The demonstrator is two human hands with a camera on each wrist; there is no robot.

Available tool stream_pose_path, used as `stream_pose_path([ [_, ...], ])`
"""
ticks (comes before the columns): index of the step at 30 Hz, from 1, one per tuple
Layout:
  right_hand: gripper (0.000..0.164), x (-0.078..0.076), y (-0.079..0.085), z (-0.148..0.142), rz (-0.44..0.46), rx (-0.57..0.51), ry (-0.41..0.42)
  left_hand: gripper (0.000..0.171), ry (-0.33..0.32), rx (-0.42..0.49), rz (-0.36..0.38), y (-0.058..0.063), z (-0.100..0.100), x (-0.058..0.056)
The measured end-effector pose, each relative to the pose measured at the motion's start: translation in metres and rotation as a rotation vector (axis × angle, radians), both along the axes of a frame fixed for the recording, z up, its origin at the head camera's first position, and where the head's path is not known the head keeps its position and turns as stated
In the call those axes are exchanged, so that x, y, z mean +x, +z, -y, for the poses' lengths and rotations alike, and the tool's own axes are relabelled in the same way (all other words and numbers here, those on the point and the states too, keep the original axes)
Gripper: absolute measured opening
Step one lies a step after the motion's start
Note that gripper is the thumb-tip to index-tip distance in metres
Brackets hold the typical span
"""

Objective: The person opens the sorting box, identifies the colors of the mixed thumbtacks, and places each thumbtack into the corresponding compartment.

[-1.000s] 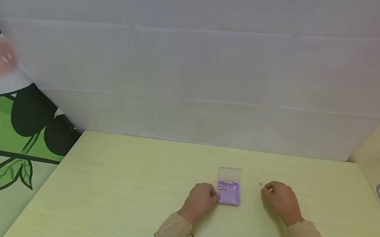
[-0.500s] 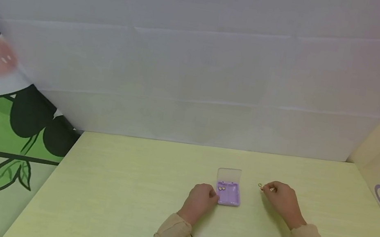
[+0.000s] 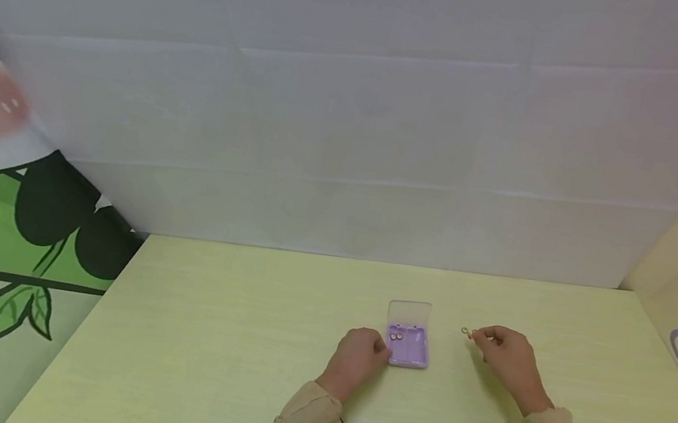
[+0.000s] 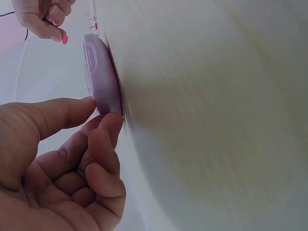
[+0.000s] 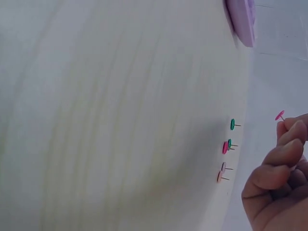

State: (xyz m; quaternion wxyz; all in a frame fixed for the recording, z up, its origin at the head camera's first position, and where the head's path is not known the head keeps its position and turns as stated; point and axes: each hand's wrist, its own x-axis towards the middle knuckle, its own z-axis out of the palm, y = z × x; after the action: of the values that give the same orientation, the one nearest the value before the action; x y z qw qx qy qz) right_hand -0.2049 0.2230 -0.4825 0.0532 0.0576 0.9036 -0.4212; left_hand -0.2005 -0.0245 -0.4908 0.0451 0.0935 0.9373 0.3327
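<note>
A shallow purple box with a raised clear lid sits on the table; two small round pieces lie in its left part. My left hand pinches the box's near left corner between thumb and fingers, as the left wrist view shows on the purple wall. To the right of the box, my right hand holds a pink thumbtack at its fingertips, above the tabletop. Below that hand several thumbtacks stand point up, among them a green thumbtack and a peach thumbtack.
The pale yellow table ends at a white sheet-like wall behind the box. Printed panels stand to the left and right, the right panel carrying a heart.
My right hand has shifted slightly right and back toward me, with a tack now showing at its fingertips. My left hand and the box have stayed in place.
</note>
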Motion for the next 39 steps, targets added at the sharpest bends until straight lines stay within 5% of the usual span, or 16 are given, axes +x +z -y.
stream_pose_path([
  [20,0.038,-0.016,0.008,-0.008,0.021,-0.259,-0.016,0.016,0.028,0.002,0.004,0.002,-0.007,-0.011],
  [32,0.019,-0.016,0.012,-0.012,0.082,-0.656,0.015,0.017,0.040,0.013,0.014,0.003,-0.009,-0.015],
  [39,0.025,-0.014,0.013,-0.012,0.101,-0.866,0.056,0.017,0.036,0.005,0.010,0.005,-0.009,-0.014],
])
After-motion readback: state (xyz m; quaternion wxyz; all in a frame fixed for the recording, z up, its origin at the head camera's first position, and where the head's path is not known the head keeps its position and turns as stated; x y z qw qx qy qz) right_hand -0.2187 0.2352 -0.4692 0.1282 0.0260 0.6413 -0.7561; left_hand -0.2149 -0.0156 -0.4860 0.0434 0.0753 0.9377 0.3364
